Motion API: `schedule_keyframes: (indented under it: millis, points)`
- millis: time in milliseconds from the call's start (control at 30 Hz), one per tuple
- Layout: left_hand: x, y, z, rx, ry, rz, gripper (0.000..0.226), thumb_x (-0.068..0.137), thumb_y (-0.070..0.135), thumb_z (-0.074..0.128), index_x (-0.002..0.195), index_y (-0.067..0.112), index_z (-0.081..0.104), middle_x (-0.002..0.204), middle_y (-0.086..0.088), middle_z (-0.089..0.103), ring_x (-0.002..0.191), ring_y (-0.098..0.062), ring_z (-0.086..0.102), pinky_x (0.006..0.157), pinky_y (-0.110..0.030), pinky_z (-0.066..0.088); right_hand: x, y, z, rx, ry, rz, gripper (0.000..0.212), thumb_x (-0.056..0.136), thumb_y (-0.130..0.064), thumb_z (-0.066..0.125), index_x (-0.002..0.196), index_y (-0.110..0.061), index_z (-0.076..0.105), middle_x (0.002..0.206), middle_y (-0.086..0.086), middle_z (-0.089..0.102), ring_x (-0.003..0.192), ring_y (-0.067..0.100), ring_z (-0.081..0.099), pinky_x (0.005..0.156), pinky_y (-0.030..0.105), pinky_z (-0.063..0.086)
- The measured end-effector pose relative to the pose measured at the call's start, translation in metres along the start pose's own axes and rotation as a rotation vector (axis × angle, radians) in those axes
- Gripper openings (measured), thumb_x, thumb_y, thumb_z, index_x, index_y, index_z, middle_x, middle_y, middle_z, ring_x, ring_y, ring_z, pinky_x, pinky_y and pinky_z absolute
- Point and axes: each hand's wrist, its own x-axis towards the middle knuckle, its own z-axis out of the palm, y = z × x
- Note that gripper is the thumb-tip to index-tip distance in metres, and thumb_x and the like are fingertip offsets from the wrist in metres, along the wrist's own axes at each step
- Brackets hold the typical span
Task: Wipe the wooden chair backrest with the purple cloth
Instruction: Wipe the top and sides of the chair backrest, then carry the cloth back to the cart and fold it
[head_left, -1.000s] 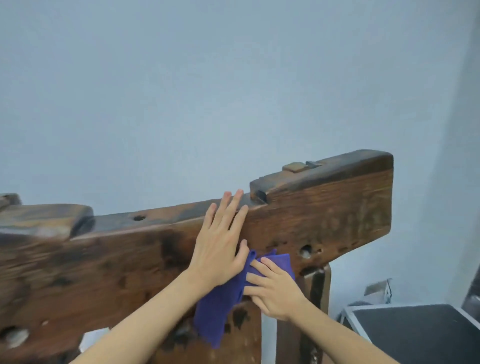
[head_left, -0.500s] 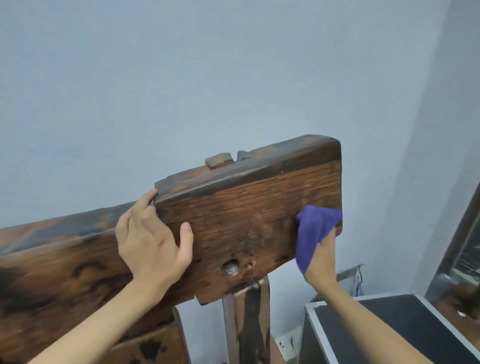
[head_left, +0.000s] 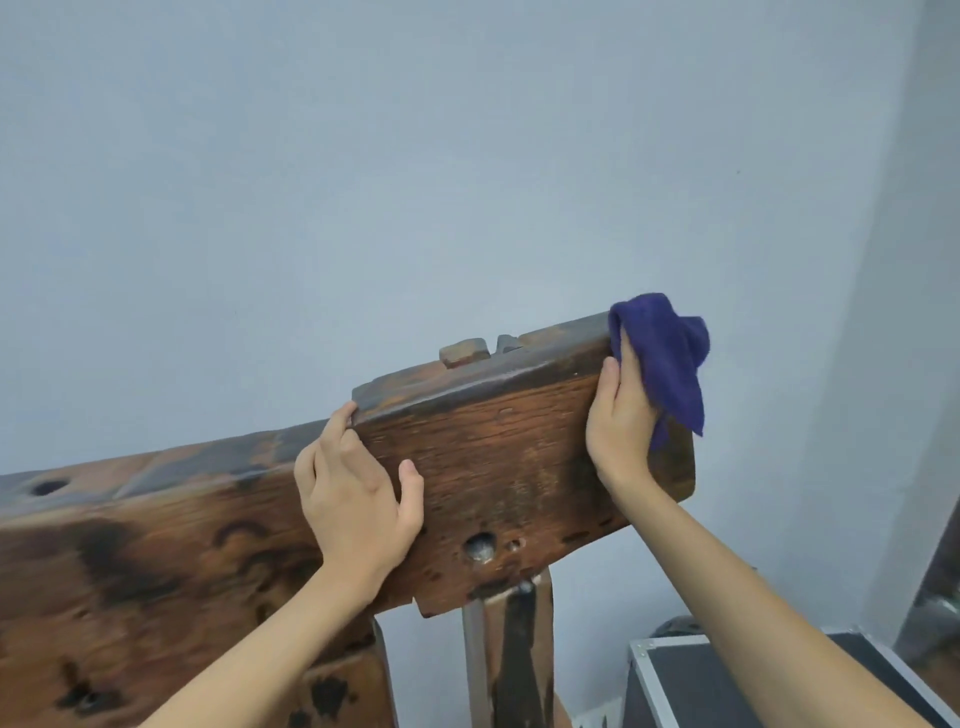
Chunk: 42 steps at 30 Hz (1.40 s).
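The wooden chair backrest (head_left: 493, 457) is a thick, dark, weathered plank that runs from the lower left up to the right of centre. My left hand (head_left: 358, 499) lies flat on its front face, fingers hooked over a step in the top edge. My right hand (head_left: 621, 415) grips the purple cloth (head_left: 662, 358) and presses it around the backrest's upper right corner. The cloth drapes over the plank's right end and hides that corner.
A wooden post (head_left: 511, 654) with a metal strip holds up the backrest from below. A black case with metal edging (head_left: 675, 686) stands on the floor at the lower right. A plain pale wall (head_left: 415, 182) is close behind the backrest.
My right hand has carried the cloth from the middle of the backrest's right end up to its top right corner. My left hand has stayed on the front face.
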Motion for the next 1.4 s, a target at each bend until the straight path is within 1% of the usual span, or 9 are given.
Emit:
schedule_keyframes:
  millis: [167,233,367,500,667,867,1033,1200,1400]
  points:
    - [-0.003,0.013,-0.020,-0.006,-0.213,-0.050,0.068,0.086,0.045,0.051,0.129,-0.008,0.044,0.149,-0.023,0.045,0.128,-0.036,0.051,0.115,-0.049,0.031,-0.049,-0.048,-0.009,0.085,-0.452,-0.099,0.030,0.106,-0.019,0.054,0.134,-0.016,0.061,0.129,-0.002,0.062,0.122,0.013,0.058,0.106,0.014,0.040]
    - [-0.003,0.013,-0.038,-0.044,-0.309,-0.049,0.075,0.087,0.046,0.054,0.134,-0.012,0.044,0.154,-0.024,0.042,0.137,-0.036,0.046,0.120,-0.050,0.029,-0.069,-0.073,-0.017,0.110,-0.623,-0.098,0.031,0.106,-0.017,0.052,0.136,-0.018,0.061,0.133,-0.003,0.058,0.130,0.020,0.053,0.103,0.004,0.032]
    - [-0.013,-0.001,-0.081,-0.483,-0.417,-0.069,0.067,0.087,0.034,0.069,0.142,0.004,0.046,0.160,-0.007,0.038,0.149,-0.025,0.033,0.122,-0.045,0.028,-0.101,-0.122,-0.046,0.294,-0.892,0.203,0.044,0.108,-0.027,0.050,0.137,-0.060,0.046,0.149,-0.020,0.048,0.134,0.003,0.050,0.106,0.015,0.041]
    - [-0.041,-0.009,-0.141,-1.069,-0.733,-0.311,0.054,0.080,0.053,0.062,0.127,0.025,0.058,0.129,0.011,0.067,0.121,-0.009,0.061,0.102,-0.028,0.048,-0.152,-0.149,-0.076,0.645,-0.837,0.476,0.062,0.102,-0.012,0.061,0.151,-0.042,0.041,0.146,-0.009,0.060,0.132,0.015,0.059,0.111,0.045,0.048]
    - [-0.080,-0.018,-0.181,-1.415,-1.014,-0.814,0.048,0.085,0.040,0.063,0.127,0.017,0.066,0.124,-0.007,0.074,0.114,-0.027,0.070,0.087,-0.039,0.057,-0.233,-0.173,-0.124,0.882,-0.832,0.702,0.060,0.096,0.001,0.061,0.147,-0.027,0.045,0.139,0.008,0.065,0.129,0.033,0.061,0.099,0.045,0.055]
    - [-0.130,-0.019,-0.227,-1.452,-1.080,-0.732,0.037,0.077,0.018,0.081,0.110,0.012,0.065,0.114,-0.014,0.075,0.097,-0.028,0.072,0.080,-0.037,0.058,-0.315,-0.195,-0.180,0.808,-0.612,0.873,0.063,0.081,-0.020,0.081,0.135,-0.007,0.051,0.134,0.028,0.062,0.124,0.053,0.058,0.105,0.072,0.041]
    - [-0.150,-0.008,-0.262,-1.602,-1.133,-0.654,0.029,0.079,0.005,0.079,0.104,0.019,0.073,0.098,-0.015,0.076,0.087,-0.025,0.073,0.076,-0.032,0.061,-0.356,-0.206,-0.245,0.507,-0.475,0.868,0.064,0.071,-0.020,0.090,0.125,-0.011,0.056,0.118,0.015,0.074,0.101,0.031,0.075,0.073,0.035,0.062]
    - [-0.175,0.028,-0.295,-1.752,-1.216,-0.562,0.029,0.079,-0.001,0.073,0.101,0.018,0.075,0.091,-0.011,0.073,0.083,-0.021,0.071,0.076,-0.028,0.060,-0.401,-0.205,-0.326,0.425,-0.389,0.834,0.073,0.076,-0.005,0.085,0.137,-0.025,0.049,0.131,0.010,0.068,0.118,0.032,0.068,0.094,0.048,0.058]
    - [-0.201,0.085,-0.319,-1.933,-1.381,-0.523,0.038,0.074,-0.009,0.064,0.098,0.018,0.075,0.085,-0.010,0.068,0.076,-0.021,0.067,0.073,-0.029,0.057,-0.431,-0.221,-0.405,0.319,-0.185,0.863,0.082,0.072,-0.028,0.093,0.138,-0.034,0.044,0.113,0.016,0.076,0.103,0.026,0.073,0.079,0.027,0.059]
